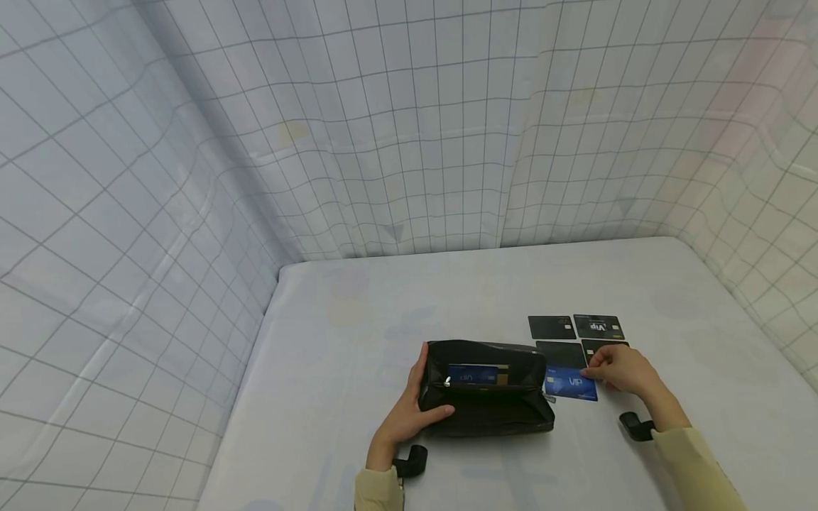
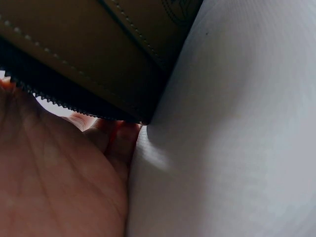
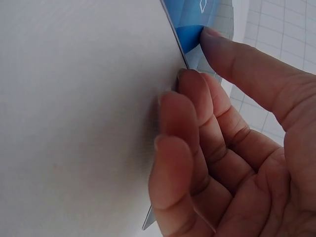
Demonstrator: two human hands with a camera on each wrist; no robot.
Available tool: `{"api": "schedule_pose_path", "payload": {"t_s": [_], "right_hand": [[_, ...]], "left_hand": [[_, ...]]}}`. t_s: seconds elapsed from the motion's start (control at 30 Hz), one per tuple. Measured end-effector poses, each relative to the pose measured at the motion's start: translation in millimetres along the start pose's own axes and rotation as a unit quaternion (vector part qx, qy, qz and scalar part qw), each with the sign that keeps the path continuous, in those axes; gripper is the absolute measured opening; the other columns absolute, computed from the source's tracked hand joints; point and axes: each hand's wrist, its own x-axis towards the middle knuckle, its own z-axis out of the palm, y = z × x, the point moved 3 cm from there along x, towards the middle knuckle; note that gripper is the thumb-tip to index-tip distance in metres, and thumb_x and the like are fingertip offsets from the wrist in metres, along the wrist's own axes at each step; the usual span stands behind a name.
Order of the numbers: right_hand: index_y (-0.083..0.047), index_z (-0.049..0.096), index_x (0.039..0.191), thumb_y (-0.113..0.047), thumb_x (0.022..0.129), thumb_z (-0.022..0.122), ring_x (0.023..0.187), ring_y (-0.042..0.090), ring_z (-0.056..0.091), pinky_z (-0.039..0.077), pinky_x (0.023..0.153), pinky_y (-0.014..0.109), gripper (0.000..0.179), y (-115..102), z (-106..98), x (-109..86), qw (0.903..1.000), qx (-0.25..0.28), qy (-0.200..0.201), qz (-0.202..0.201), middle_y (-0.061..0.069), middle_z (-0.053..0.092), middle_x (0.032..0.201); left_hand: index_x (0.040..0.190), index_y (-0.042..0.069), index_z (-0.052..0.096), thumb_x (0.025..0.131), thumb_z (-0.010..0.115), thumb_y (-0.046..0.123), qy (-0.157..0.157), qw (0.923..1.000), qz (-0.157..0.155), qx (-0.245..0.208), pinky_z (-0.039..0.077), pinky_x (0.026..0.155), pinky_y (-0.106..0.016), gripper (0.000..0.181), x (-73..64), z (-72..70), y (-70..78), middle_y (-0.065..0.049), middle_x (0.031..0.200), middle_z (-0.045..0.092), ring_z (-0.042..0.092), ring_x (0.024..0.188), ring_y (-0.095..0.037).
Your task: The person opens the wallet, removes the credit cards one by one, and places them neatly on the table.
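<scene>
Pinching rectangular blue card (image 1: 567, 385): right grip (image 1: 626, 369) | clasping stitched, zip-edged wallet (image 1: 488, 420): left grip (image 1: 406, 414)

The person wears long, pale yellow sleeves. The left sleeve (image 1: 377, 490) and the right sleeve (image 1: 693, 461) are one plain colour, and both end near the wrist. The left hand (image 1: 404, 414) and the right hand (image 1: 629, 372) are bare. Each wrist has a small black gadget on it. The left gadget (image 1: 412, 461) is bent, with round corners. The right gadget (image 1: 635, 426) is black and chunky too.
</scene>
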Motion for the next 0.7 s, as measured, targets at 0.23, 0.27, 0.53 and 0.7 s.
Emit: {"api": "schedule_pose_path", "payload": {"t_s": [0.23, 0.27, 0.53, 0.7], "right_hand": [[-0.007, 0.062, 0.078, -0.026, 0.079, 0.076, 0.057, 0.017, 0.052, 0.04, 0.052, 0.032, 0.024, -1.0, -0.4, -1.0, 1.0, -0.006, 0.003, -0.002, 0.0, 0.055, 0.064], [-0.007, 0.062, 0.078, -0.027, 0.079, 0.076, 0.057, 0.017, 0.052, 0.039, 0.052, 0.032, 0.024, -1.1, -0.4, -1.1, 1.0, -0.008, 0.002, -0.002, 0.0, 0.055, 0.064], [-0.007, 0.061, 0.082, -0.031, 0.08, 0.075, 0.057, 0.018, 0.049, 0.035, 0.052, 0.032, 0.028, 1.2, -0.2, -0.4, 0.9997, -0.021, 0.01, -0.007, 0.001, 0.052, 0.065], [-0.007, 0.061, 0.082, -0.034, 0.083, 0.073, 0.056, 0.017, 0.047, 0.034, 0.052, 0.032, 0.029, -3.0, -0.2, 0.7, 0.9987, -0.03, 0.027, -0.03, 0.0, 0.05, 0.063]], "left_hand": [[0.154, 0.021, -0.005, 0.085, 0.073, 0.016, 0.002, 1.0, 0.007, 0.0, 0.016, 0.103, -0.064, 0.104, 0.1, 0.6, -1.6, -0.013, 0.156, -0.002, 0.003, 0.141, -0.035], [0.154, 0.021, -0.005, 0.085, 0.073, 0.015, 0.003, 1.0, 0.009, 0.001, 0.016, 0.103, -0.064, 0.105, 0.0, 0.7, -1.6, -0.013, 0.156, -0.002, 0.003, 0.141, -0.035], [0.154, 0.021, -0.006, 0.084, 0.074, 0.013, 0.004, 0.9999, 0.012, 0.004, 0.016, 0.103, -0.064, 0.106, -0.9, 0.9, -0.5, -0.013, 0.156, -0.002, 0.002, 0.141, -0.035], [0.154, 0.021, -0.007, 0.084, 0.074, 0.013, 0.001, 0.9999, 0.014, 0.004, 0.016, 0.103, -0.064, 0.107, -0.8, 0.8, -1.2, -0.011, 0.156, -0.004, 0.001, 0.141, -0.034]]}}
